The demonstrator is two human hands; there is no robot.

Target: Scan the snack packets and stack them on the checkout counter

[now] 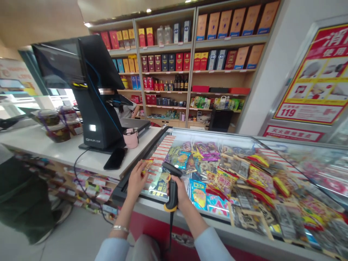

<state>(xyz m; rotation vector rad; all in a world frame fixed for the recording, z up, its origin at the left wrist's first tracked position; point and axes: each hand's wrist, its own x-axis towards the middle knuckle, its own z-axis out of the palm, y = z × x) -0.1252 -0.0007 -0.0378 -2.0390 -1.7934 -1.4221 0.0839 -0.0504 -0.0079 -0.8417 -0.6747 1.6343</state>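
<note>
A small red and yellow snack packet (147, 165) is in the fingers of my left hand (136, 180), above the left end of the glass-topped chest freezer (160, 154). My right hand (181, 191) is wrapped around the handle of a black and yellow barcode scanner (173, 190). The scanner's head points up and left, toward the packet, and its cable hangs down in front of the freezer. Close to the scanner, a blue snack bag (198, 194) and a red and yellow snack bag (220, 182) lie among the frozen goods.
On the white counter (81, 159) to the left stand a black checkout terminal (95, 98), a pink cup (131, 138), a black phone (115, 158) and several jars (56, 131). A person (127, 108) is behind the terminal. Shelves of boxes (174, 72) line the back wall.
</note>
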